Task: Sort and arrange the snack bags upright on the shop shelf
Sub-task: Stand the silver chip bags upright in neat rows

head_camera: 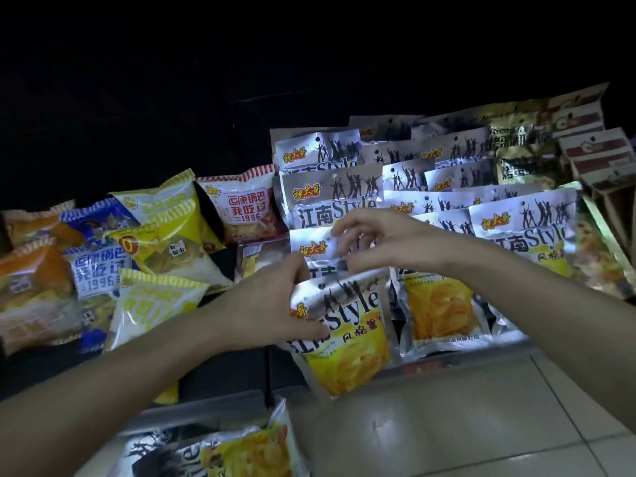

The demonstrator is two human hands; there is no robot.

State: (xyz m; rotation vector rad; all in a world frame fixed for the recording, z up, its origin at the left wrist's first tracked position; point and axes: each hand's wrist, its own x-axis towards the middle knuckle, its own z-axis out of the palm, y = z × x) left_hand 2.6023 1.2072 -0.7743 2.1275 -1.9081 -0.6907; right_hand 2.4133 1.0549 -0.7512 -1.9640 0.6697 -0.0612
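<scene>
Fingers of the left hand: curled round the upper left corner of a silver-and-yellow snack bag, thumb on its face, pinching the foil. Right hand: hovering just above the same bag's top edge, its fingers loosely curled and slightly spread, holding nothing that can be made out.

Held bag: tilted, its lower end hanging past the front lip of the shop shelf, in front of the rows of matching silver bags that stand leaning one behind another. A further matching bag stands just beside it on the right.

Handling, by judgement: light, air-puffed foil pouch; skin slippery and crinkly, contents likely brittle crisps. Best taken by the flat sealed top seam or a corner, not squeezed across the belly.

Left section: striped pillow bags in yellow, blue, orange and red, lying jumbled and mostly fallen over. Brown packets at far right. One more silver bag below, near a pale tiled floor.
</scene>
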